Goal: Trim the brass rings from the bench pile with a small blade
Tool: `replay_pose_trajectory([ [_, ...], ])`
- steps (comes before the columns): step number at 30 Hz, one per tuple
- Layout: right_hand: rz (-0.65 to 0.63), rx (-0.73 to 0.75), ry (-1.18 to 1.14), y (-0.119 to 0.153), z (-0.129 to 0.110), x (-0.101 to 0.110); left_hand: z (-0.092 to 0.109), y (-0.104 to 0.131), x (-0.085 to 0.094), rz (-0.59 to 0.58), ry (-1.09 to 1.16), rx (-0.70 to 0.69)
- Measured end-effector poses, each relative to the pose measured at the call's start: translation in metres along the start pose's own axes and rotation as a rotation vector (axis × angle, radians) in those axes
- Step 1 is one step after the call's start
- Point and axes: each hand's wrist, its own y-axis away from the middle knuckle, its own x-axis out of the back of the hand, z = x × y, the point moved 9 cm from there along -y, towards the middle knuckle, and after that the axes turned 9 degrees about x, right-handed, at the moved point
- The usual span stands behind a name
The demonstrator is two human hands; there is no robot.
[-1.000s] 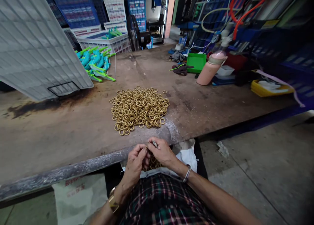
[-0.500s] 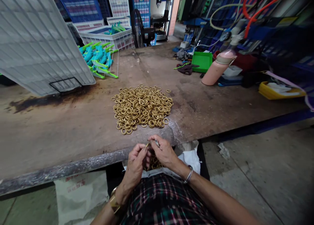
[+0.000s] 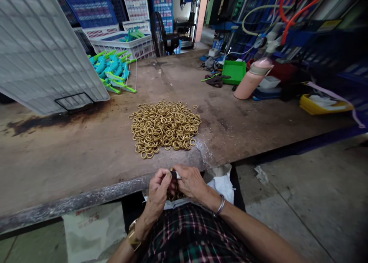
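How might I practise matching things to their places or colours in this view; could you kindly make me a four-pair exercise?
Things:
1. Bottle
2. Pile of rings
3. Bracelet
4. Shallow tray just left of the bottle in the view

Places or colours:
A. Around the right wrist
B. Green
C. Pink
D. Heaped on the worktable, beyond the left hand and right hand

Right pairs: 1-C, 2-D, 3-A, 4-B.
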Motion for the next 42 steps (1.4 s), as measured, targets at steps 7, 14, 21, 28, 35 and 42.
replay_pose_trajectory([
  [7, -0.005, -0.005, 0.021, 0.001, 0.0, 0.002, 0.004, 0.002, -0.001, 0.024, -0.061, -0.02],
  [14, -0.112, -0.029, 0.076, -0.001, 0.001, -0.005, 0.018, 0.007, 0.003, 0.093, -0.189, -0.168],
  [21, -0.091, -0.095, 0.144, -0.006, 0.005, 0.008, 0.024, 0.021, -0.005, 0.037, -0.208, -0.186],
  [28, 0.039, 0.005, -0.027, -0.006, 0.007, 0.024, 0.022, 0.024, -0.013, -0.071, -0.076, -0.108],
  [35, -0.068, 0.03, 0.038, 0.006, -0.011, 0.011, 0.018, 0.019, -0.009, -0.053, -0.092, -0.109],
  [42, -0.113, 0.001, 0.089, 0.004, -0.01, 0.006, 0.022, 0.019, -0.004, 0.01, -0.148, -0.159],
])
